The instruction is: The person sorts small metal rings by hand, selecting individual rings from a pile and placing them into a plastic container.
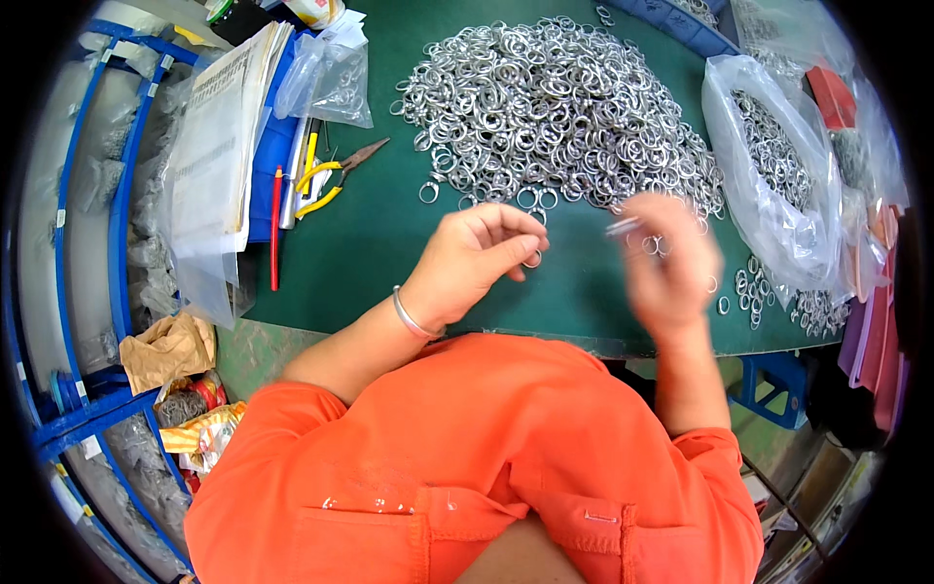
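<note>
My left hand (477, 255), with a bangle (413, 315) on its wrist, is closed in a pinch on a small silver ring (532, 259). To its right, my right hand (671, 265) is smeared by motion. A small silver metal piece (623, 227) shows at its fingertips; its exact kind is blurred. Just beyond both hands, a large heap of silver metal rings (545, 107) covers the green tabletop (574, 292). Two or three loose rings (656, 246) show beside my right fingers.
At the left lie yellow-handled pliers (336, 180), a red pen (276, 229), papers (214, 146) and a plastic bag (326, 83). A clear bag of rings (773, 161) stands at the right, with small ring piles (754, 292) near it. Blue shelving (122, 204) lines the left.
</note>
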{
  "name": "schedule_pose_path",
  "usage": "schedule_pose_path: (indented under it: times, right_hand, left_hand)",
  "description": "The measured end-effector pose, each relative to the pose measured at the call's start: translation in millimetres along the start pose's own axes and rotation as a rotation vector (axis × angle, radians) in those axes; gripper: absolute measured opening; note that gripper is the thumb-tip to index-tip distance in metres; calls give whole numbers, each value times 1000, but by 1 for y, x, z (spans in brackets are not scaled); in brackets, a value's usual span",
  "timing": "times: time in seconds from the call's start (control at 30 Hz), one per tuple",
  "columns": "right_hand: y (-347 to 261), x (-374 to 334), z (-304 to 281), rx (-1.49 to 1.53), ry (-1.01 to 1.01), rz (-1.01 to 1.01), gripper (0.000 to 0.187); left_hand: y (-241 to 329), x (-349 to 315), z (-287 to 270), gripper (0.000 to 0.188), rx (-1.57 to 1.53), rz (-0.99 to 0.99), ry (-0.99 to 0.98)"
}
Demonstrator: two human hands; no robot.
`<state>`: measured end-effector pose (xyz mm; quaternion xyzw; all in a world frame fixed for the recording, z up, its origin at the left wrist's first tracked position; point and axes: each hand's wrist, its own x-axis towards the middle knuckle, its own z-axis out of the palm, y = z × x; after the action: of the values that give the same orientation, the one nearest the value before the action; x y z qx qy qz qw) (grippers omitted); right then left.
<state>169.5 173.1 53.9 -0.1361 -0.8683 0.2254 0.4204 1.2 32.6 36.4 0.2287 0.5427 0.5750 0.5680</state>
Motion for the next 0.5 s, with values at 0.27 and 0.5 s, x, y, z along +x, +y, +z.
schedule_pose_path:
  times: [0.27,0.5]
  right_hand:
    - [78,14,-107,-898,255,211,32]
    - [11,3,42,-86,-310,151,18]
  left_hand:
    - [-4,29,-17,19,1146,806,141]
    - [-17,36,-5,19,1331,776,195]
